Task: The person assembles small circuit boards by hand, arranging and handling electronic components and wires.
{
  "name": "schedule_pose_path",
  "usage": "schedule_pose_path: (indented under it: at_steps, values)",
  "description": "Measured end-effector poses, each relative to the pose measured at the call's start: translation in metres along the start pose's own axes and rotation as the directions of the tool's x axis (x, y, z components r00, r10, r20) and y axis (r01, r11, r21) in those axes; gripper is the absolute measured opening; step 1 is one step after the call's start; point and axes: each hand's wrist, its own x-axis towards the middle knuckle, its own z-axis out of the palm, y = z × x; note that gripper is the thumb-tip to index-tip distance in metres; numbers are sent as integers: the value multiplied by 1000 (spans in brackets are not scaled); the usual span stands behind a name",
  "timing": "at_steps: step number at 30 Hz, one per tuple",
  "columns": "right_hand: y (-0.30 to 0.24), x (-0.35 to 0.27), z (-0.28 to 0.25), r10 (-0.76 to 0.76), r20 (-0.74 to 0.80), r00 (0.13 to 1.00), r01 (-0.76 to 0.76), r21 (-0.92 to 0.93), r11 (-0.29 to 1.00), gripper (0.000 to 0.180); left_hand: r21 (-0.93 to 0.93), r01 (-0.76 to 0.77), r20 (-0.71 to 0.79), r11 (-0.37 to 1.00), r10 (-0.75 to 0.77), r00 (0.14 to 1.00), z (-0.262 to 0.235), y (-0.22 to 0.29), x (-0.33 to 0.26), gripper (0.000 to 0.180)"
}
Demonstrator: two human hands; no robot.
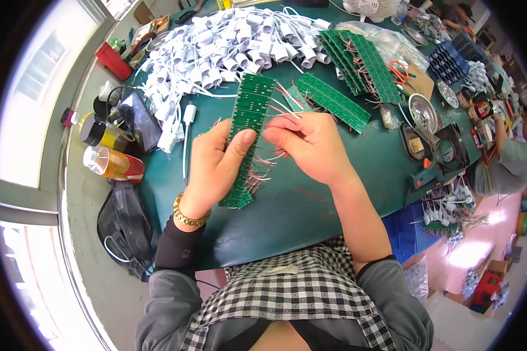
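Note:
A long green circuit board (253, 100) stands tilted in my left hand (216, 161), the thumb pressed across its face. Short red and white wires (260, 175) stick out along its right edge. My right hand (310, 143) is closed beside that edge, thumb against fingertips, pinching red and white wires (284, 105) that fan out above it. Just behind my right hand lies another green circuit board (334, 100) with wire ends at its sides. Farther back, several wired green boards (369, 67) lean together in a stack.
White lamp sockets with cords (240, 44) heap up at the back left. Bottles (114, 164) and a black mesh bag (126, 222) sit along the left ledge. At right are a solder wire spool (423, 114), orange-handled scissors (398, 71) and a blue crate (410, 231). Other people (503, 155) work farther right.

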Motion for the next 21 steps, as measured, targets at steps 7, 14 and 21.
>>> schedule_pose_path:
  at_steps: [7, 14, 21]
  values:
    - [17, -8, -37, -38, -260, 965, 157, 455, 877, 11, -243, 31, -97, 970, -56, 994, -2, 0, 3, 24]
    - [17, -5, 16, 73, 167, 983, -113, 246, 963, 18, -378, 98, -39, 921, -122, 992, 4, 0, 1, 23]
    - [18, -4, 17, 93, 28, 995, -96, 145, 985, 9, -261, 63, -60, 963, -81, 995, 5, -9, 3, 23]
